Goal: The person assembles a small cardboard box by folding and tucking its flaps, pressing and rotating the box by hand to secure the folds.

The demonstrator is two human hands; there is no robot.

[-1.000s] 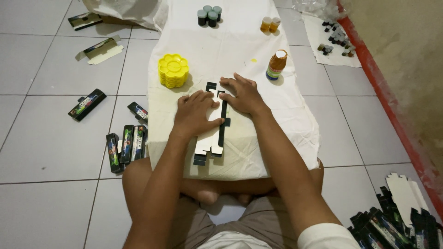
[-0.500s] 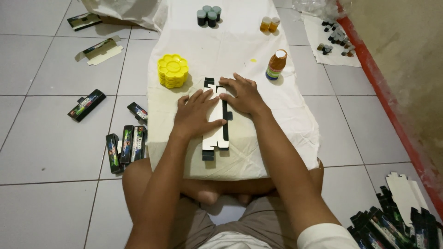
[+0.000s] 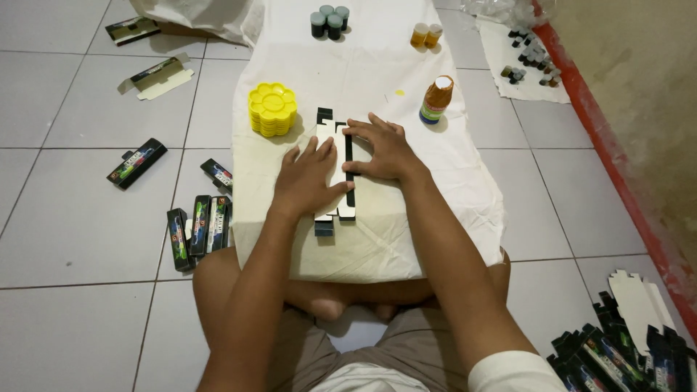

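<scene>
A flattened black-and-white cardboard box [image 3: 338,168] lies lengthwise on a white cloth [image 3: 377,80] spread over the tiled floor. My left hand [image 3: 308,178] rests flat on its left side, fingers spread. My right hand [image 3: 381,149] presses on its right side near the far end. Both palms lie on the card and neither hand grips it. The box's middle is hidden under my hands.
A stack of yellow flower-shaped palettes [image 3: 272,109] and an orange paint bottle [image 3: 436,100] stand beyond the box. Dark jars [image 3: 329,20] and small orange jars [image 3: 425,34] sit farther back. Black boxes [image 3: 197,225] lie at left, flat box blanks [image 3: 624,341] at lower right.
The flat box has turned from slanted to straight along the cloth, and both hands have followed it, staying pressed on top.
</scene>
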